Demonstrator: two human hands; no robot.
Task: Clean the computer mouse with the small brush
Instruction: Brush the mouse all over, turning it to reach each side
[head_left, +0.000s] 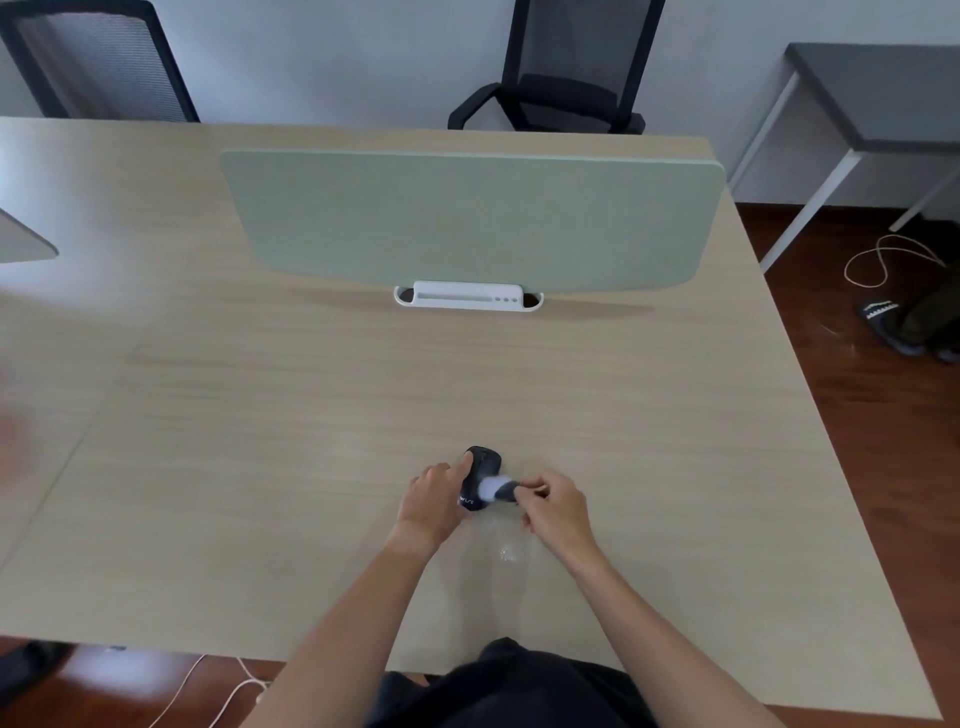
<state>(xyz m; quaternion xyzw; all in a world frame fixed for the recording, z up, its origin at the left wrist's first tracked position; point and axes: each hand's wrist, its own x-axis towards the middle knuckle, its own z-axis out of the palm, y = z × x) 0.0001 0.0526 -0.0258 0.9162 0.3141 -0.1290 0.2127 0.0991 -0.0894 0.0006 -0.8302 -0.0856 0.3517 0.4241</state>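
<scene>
A black computer mouse (484, 465) lies on the light wooden desk (260, 441), in front of me near the middle. My left hand (435, 499) grips the mouse from its left side, index finger resting along its top edge. My right hand (556, 506) pinches the dark handle of a small brush (500, 488). The brush's white bristles press on the rear half of the mouse. White lettering shows on the mouse's near end.
A pale green divider panel (467, 218) stands across the desk in a white bracket (467, 296). Two black mesh chairs (566, 67) sit behind the desk. A grey side table (878, 93), sandals (893, 325) and a loose cable lie on the floor to the right.
</scene>
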